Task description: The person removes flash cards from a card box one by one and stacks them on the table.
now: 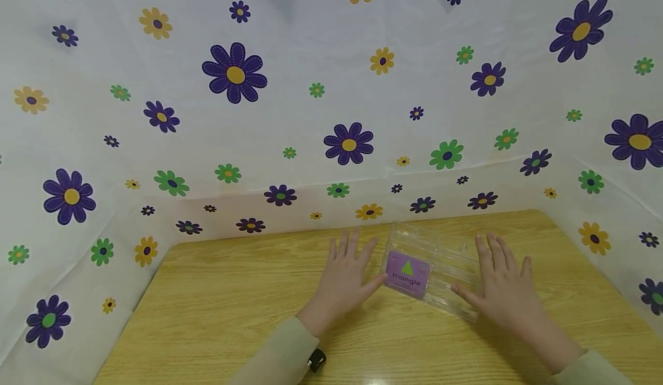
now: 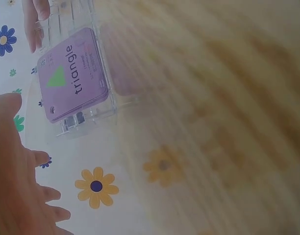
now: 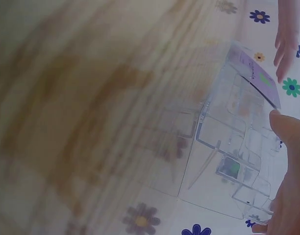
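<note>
A clear plastic rack with stepped tiers (image 1: pixel 452 284) stands at an angle on the table. Leaning in its left part is a purple card (image 1: pixel 396 277), printed with a green triangle and the word "triangle". Beside the rack's left end, my left hand (image 1: pixel 343 281) has its fingers spread, its thumb tip close to the card's edge. At the opposite end is my right hand (image 1: pixel 506 293), fingers extended and thumb pointing toward the rack. Seen from the right wrist, the empty tiers (image 3: pixel 228 169) lie beside the right thumb (image 3: pixel 285 125). Neither hand grips anything.
The wood-grain table (image 1: pixel 217 298) has a shiny surface that mirrors the rack. White cloth with purple, yellow and green flowers (image 1: pixel 290 103) walls in the back and both sides. A dark band (image 1: pixel 316 360) shows at the left sleeve.
</note>
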The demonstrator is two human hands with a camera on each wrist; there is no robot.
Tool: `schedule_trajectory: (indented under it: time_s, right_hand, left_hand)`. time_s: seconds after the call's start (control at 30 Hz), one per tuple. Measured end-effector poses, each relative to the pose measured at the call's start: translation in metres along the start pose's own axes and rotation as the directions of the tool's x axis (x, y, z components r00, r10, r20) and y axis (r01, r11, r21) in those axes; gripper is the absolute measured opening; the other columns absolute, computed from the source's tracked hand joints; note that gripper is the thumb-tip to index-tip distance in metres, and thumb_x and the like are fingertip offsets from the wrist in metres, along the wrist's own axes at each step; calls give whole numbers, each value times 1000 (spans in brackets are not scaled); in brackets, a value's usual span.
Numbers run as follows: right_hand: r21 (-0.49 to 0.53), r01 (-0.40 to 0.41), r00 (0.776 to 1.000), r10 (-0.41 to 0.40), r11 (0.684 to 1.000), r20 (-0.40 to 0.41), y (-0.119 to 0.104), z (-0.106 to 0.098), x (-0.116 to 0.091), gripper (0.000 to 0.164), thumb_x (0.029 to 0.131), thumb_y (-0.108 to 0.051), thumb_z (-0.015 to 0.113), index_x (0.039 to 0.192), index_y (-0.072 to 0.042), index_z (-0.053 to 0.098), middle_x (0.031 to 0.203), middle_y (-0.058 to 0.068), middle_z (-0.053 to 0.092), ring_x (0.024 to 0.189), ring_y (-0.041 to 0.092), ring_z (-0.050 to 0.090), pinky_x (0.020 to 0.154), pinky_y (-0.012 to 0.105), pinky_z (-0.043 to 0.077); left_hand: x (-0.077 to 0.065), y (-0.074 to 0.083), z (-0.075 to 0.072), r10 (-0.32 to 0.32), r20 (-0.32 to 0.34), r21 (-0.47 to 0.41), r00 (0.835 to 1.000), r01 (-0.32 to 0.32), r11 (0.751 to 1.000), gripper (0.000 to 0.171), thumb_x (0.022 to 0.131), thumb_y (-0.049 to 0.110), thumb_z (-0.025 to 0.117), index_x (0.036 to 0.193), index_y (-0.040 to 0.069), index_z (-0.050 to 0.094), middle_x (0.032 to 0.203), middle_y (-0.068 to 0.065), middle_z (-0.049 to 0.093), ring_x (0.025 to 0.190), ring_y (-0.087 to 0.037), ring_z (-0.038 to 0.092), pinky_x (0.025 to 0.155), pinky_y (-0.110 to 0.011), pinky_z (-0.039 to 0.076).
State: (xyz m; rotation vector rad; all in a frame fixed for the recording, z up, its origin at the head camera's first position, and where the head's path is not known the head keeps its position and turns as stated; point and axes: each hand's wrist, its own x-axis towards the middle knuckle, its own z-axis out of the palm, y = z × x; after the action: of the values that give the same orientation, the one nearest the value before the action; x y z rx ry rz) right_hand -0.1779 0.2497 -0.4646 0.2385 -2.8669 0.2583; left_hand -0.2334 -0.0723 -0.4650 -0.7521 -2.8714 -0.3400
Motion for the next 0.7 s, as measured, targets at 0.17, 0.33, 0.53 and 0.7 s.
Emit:
schedule_trajectory:
  time_s: [0.17,0.33,0.53,0.7]
  right_hand:
    - [8,32,999,-32,999,-29,-1,0,0,116,94,-67,67,167,4,12,169,34,23,155,54,25,118,84,14]
    - [23,62,997,-61,998,-50,-1,0,2,115,95,-67,66,167,5,12,168,35,24,154,54,27,125,75,16]
    - [31,78,995,-76,996,-67,-1,3,2,115,94,-65,69,166,5,14,168,36,26,153,54,28,125,73,19]
    - [49,90,995,-88,995,-39,-4,2,4,113,94,-62,70,165,6,17,168,35,24,154,55,27,125,73,21]
  left_hand:
    - [6,3,3,14,7,4,1000,-14,1000,77,106,64,45,168,20,31,177,-20,15,163,-47,16,130,-67,15]
    - [9,5,2,24,11,17,1000,-24,1000,77,107,63,44,168,18,30,177,-20,13,164,-44,16,131,-64,17]
    - [11,6,1,32,25,10,999,-33,999,77,108,62,42,169,18,27,178,-18,10,164,-42,13,132,-62,16]
    - [13,6,2,33,28,7,999,-33,999,76,108,62,40,170,21,23,178,-18,9,165,-41,12,133,-61,15]
